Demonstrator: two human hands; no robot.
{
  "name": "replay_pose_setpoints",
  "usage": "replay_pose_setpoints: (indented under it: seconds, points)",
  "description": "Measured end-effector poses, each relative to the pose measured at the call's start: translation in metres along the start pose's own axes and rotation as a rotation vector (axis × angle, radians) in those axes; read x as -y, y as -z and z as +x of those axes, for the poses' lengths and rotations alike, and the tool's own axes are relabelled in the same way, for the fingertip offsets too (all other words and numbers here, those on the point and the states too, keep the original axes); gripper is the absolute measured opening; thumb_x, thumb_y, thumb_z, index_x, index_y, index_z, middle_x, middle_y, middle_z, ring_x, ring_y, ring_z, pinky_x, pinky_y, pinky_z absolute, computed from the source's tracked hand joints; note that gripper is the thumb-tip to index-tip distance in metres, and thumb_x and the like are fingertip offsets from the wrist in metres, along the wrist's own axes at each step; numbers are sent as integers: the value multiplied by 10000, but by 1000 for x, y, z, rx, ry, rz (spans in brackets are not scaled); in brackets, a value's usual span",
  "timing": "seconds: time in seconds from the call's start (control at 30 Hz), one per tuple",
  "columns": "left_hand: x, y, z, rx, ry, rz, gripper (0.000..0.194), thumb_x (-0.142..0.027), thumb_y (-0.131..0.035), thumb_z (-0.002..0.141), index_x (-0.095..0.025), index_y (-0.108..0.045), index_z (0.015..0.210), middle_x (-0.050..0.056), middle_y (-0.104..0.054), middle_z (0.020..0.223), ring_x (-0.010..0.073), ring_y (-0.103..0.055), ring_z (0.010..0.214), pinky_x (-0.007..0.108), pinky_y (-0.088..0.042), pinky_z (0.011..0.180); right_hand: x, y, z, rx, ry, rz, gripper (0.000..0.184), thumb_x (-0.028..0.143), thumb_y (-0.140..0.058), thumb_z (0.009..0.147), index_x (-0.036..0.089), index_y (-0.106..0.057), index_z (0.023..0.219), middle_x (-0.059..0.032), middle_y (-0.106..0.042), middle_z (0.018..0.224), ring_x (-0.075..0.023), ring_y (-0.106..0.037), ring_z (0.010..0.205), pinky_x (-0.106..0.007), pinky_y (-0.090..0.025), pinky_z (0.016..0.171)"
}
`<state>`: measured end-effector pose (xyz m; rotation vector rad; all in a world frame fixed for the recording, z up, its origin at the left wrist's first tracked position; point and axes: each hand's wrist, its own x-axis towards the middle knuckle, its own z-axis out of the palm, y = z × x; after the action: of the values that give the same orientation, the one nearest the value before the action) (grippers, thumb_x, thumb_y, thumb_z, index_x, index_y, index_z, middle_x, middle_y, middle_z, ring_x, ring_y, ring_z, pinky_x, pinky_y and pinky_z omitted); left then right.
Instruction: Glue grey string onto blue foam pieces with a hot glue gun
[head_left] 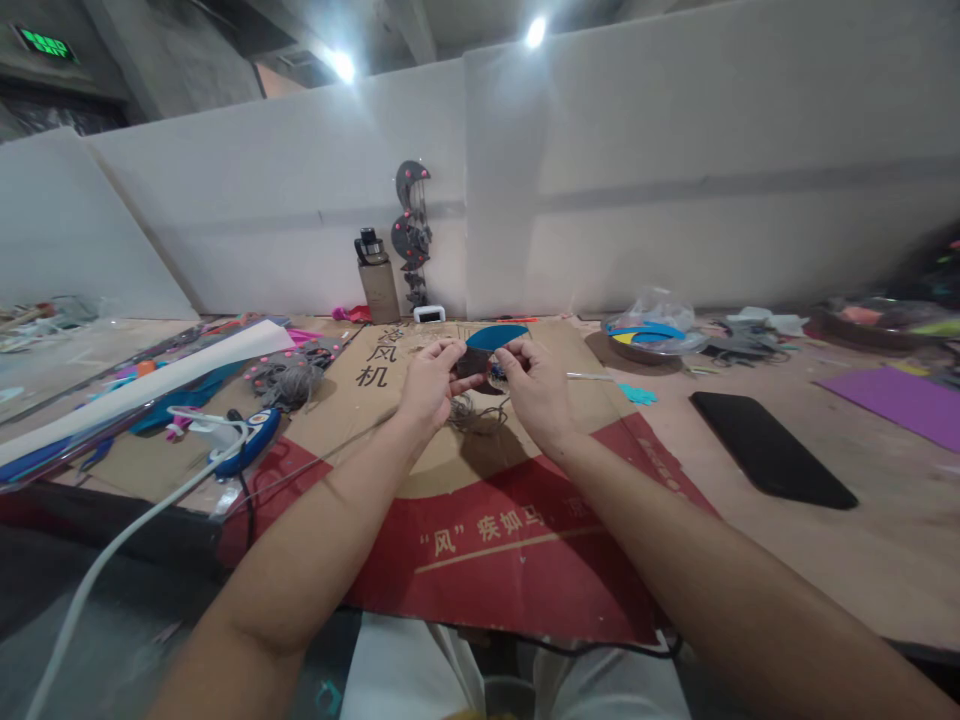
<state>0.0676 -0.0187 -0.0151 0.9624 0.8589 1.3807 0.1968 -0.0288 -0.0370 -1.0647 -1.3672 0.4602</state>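
Both hands are raised over a flattened cardboard sheet (525,540) printed in red and brown. My left hand (431,385) pinches the left edge of a blue crescent-shaped foam piece (496,336). On the other side, my right hand (536,385) pinches its right edge, fingers closed. Thin grey string (476,415) hangs in a loose tangle below the piece, between the two hands. A darker grey piece seems to sit behind the blue one, partly hidden by my fingers.
A black phone (772,450) lies to the right, a purple sheet (896,400) beyond it. A bowl of coloured cutouts (649,335) sits at the back right. A glue gun (244,440) with a white cable, a string bundle (289,380), a paper roll (142,390) and a bottle (377,278) stand left.
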Motion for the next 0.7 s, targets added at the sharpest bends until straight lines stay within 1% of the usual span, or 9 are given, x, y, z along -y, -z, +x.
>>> replay_pose_setpoints:
  seconds: [0.07,0.17,0.33,0.43,0.5,0.6,0.7]
  points:
    - [0,0,0,3,5,-8,109,-233,-616,753,-169,-537,792,18,-651,761,147,-671,669,272,-564,596,1,0,0,8,-11,40,201,361,-545,815,193,-580,711,-8,-541,678,-144,-484,663,-289,-379,645]
    - [0,1,0,17,15,-22,111,-227,-619,748,-167,-541,800,25,-653,769,151,-670,674,269,-562,591,1,-1,0,28,-68,126,205,385,-552,805,195,-582,734,-5,-543,672,-137,-480,640,-277,-374,605]
    - [0,1,2,30,50,-58,100,-201,-607,743,-160,-550,813,35,-666,770,139,-660,642,256,-558,579,-5,-2,3,71,-156,295,225,425,-594,772,205,-553,745,15,-515,651,-107,-422,564,-244,-325,511]
    - [-2,4,5,73,90,-77,104,-194,-599,743,-148,-573,833,46,-678,761,147,-670,644,246,-558,565,-9,-3,5,115,-182,389,243,434,-627,750,209,-537,730,36,-482,625,-83,-358,508,-230,-272,465]
    - [-4,7,7,108,140,-84,117,-187,-592,744,-132,-598,847,60,-685,745,157,-677,644,244,-561,556,-8,-3,6,156,-212,444,256,431,-643,737,207,-522,710,45,-467,609,-71,-332,487,-221,-241,446]
    - [-9,10,8,172,206,-91,134,-190,-599,748,-118,-631,856,77,-700,742,172,-687,661,254,-573,570,-2,-1,6,199,-265,534,279,422,-674,700,206,-497,689,45,-469,603,-66,-345,489,-211,-230,439]
    - [-12,13,9,223,208,-78,137,-195,-602,757,-125,-651,864,91,-718,783,185,-699,707,263,-584,597,5,1,5,227,-296,601,309,422,-699,670,205,-479,679,42,-484,618,-60,-352,494,-207,-233,442]
